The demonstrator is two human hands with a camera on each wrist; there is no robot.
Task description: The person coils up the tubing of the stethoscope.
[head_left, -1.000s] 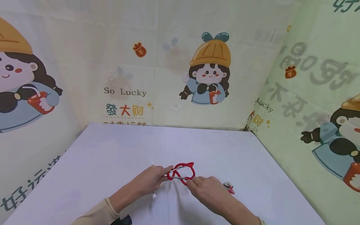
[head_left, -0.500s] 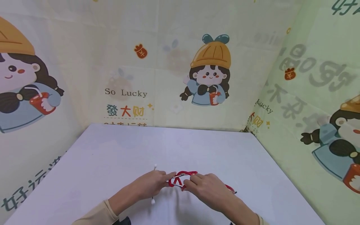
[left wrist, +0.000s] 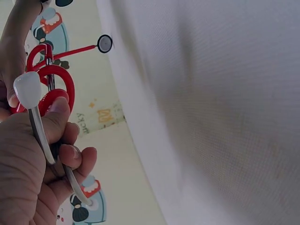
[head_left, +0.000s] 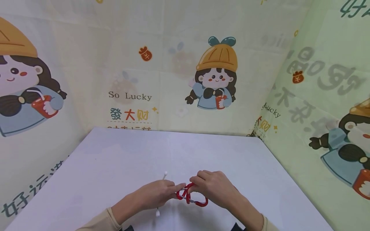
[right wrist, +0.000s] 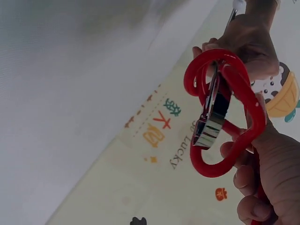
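Note:
Both hands hold a stethoscope with red tubing [head_left: 202, 204] above the table. My left hand [head_left: 156, 194] grips the metal ear tubes and the nearby tubing, thumb pressed on the red part in the left wrist view. A white ear tip [head_left: 166, 173] sticks out above this hand and another white ear tip [head_left: 157, 213] below it. My right hand [head_left: 214, 187] pinches the red tubing, which loops around the metal part [right wrist: 211, 117]. The round chest piece [left wrist: 105, 44] hangs at the tube's end in the left wrist view; in the head view it is hidden.
A white table [head_left: 138, 150] lies under the hands. Cloth walls [head_left: 173, 80] with printed cartoon figures and lettering stand at its back and both sides. Small black objects [head_left: 237, 227] show near the forearms at the bottom edge.
The right hand has risen slightly and turned over the tubing, and the red loop now hangs below its fingers. The left hand has shifted a little right. The chest piece has gone from the head view.

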